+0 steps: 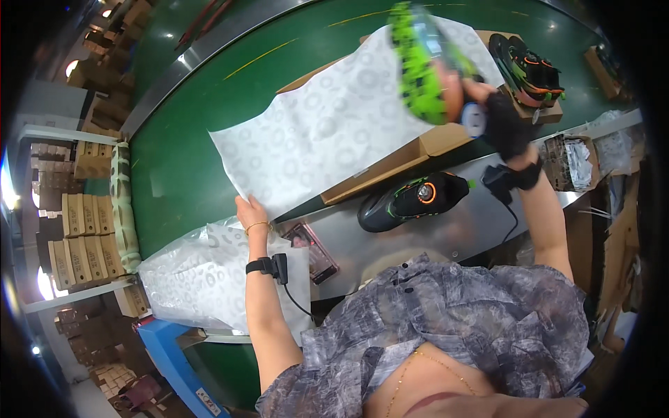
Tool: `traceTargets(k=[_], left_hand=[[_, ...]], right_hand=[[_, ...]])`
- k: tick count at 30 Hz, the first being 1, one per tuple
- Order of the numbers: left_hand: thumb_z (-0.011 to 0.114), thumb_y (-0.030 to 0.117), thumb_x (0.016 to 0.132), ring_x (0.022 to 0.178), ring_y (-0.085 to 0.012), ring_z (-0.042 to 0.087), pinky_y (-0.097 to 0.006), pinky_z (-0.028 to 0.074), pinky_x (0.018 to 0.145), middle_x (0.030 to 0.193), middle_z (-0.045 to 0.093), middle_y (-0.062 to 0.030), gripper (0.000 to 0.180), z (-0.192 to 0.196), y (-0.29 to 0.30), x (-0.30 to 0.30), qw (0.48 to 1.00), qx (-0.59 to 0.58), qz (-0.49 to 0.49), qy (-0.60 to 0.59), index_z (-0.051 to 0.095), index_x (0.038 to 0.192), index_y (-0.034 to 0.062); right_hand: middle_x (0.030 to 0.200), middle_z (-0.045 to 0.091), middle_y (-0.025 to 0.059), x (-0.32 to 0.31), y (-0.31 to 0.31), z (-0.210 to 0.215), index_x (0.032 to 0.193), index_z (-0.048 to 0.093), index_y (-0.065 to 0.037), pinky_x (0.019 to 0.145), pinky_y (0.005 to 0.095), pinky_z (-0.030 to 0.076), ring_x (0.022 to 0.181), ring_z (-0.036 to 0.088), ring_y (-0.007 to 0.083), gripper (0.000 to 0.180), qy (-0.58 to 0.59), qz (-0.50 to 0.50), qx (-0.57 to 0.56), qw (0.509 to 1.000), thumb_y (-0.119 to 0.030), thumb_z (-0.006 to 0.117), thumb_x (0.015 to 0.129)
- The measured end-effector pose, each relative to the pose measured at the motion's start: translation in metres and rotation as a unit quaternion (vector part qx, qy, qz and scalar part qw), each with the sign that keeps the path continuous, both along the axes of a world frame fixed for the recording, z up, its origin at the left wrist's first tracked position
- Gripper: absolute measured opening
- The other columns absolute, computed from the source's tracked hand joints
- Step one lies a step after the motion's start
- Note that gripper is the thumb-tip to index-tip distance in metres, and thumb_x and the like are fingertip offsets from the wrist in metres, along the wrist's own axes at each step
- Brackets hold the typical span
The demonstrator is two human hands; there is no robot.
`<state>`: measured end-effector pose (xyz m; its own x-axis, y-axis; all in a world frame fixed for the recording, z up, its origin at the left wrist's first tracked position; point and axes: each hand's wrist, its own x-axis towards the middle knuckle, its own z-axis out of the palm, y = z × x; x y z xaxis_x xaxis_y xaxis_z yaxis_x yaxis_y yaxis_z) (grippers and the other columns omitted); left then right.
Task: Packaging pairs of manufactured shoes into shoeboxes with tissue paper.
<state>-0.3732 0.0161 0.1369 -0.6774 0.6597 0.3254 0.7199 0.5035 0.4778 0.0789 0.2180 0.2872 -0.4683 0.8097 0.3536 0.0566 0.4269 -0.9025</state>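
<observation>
My right hand (505, 124), in a black fingerless glove, grips a shoe (424, 73) at one end. The shoe is raised over the paper, its green-and-black patterned sole turned to the left, and is slightly blurred. A sheet of white tissue paper with grey ring prints (320, 118) spreads across an open cardboard box (444, 141). My left hand (251, 212) pinches the paper's near left edge between thumb and fingers. Nearer to me, a second shoe (412, 202), black with green and orange trim, sits upright on the metal table (481, 223).
A green conveyor belt (181, 118) runs behind the box. More black shoes (526, 70) rest on a cardboard box at the far right. Plastic-wrapped tissue sheets (202, 279) lie at left, beside a flat pink-and-black item (312, 252). A carton of bags (578, 164) stands right.
</observation>
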Motion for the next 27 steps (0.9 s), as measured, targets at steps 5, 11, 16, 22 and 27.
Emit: traceTargets(k=[5,11,16,22,27], left_hand=[[0.048,0.012,0.083,0.074,-0.0432,0.052,-0.046,0.04,0.063,0.077,0.054,-0.0262,0.016,0.045,-0.002,0.002,1.0,-0.005,0.001,0.03,0.045,0.088,-0.0019],[0.051,0.013,0.083,0.068,-0.0397,0.055,-0.045,0.041,0.058,0.075,0.056,-0.0238,0.016,0.122,0.044,0.076,0.97,0.108,-0.169,-0.134,0.045,0.088,0.0],[0.061,0.033,0.076,0.093,-0.0378,0.052,-0.041,0.042,0.079,0.104,0.051,-0.025,0.055,0.088,0.105,0.138,0.907,0.035,-0.388,-0.16,0.041,0.115,-0.0004],[0.04,0.055,0.081,0.095,-0.0375,0.051,-0.04,0.04,0.085,0.116,0.047,-0.0239,0.062,0.038,0.131,0.15,0.825,-0.365,-0.411,-0.129,0.052,0.113,0.0026],[0.054,0.041,0.079,0.075,-0.0338,0.057,-0.041,0.045,0.069,0.087,0.057,-0.0221,0.039,0.012,0.113,0.17,0.916,0.07,-0.39,0.056,0.062,0.08,0.0027]], right_hand=[[0.085,0.058,0.0061,-0.132,0.004,-0.036,0.093,0.061,-0.002,0.068,0.0238,0.044,0.078,0.055,0.0119,0.025,-0.076,0.085,-0.284,0.952,-0.018,0.062,0.073],[0.079,0.06,0.0043,-0.205,-0.027,-0.089,0.086,0.061,-0.001,0.064,0.0232,0.045,0.071,0.056,0.0105,0.024,-0.09,0.095,-0.294,0.947,-0.02,0.065,0.071],[0.092,0.056,0.0121,-0.197,-0.024,-0.102,0.102,0.053,-0.004,0.073,0.0296,0.043,0.087,0.053,0.0213,0.027,-0.306,0.378,-0.006,0.874,-0.017,0.056,0.078],[0.112,0.05,0.0206,-0.071,0.009,-0.083,0.112,0.05,-0.005,0.087,0.0359,0.039,0.101,0.05,0.029,0.049,-0.3,0.022,0.088,0.95,-0.032,0.062,0.073],[0.087,0.059,0.0123,0.003,-0.018,-0.049,0.097,0.056,-0.002,0.07,0.0302,0.044,0.074,0.056,0.0219,0.032,-0.235,-0.156,-0.075,0.957,-0.024,0.061,0.074]])
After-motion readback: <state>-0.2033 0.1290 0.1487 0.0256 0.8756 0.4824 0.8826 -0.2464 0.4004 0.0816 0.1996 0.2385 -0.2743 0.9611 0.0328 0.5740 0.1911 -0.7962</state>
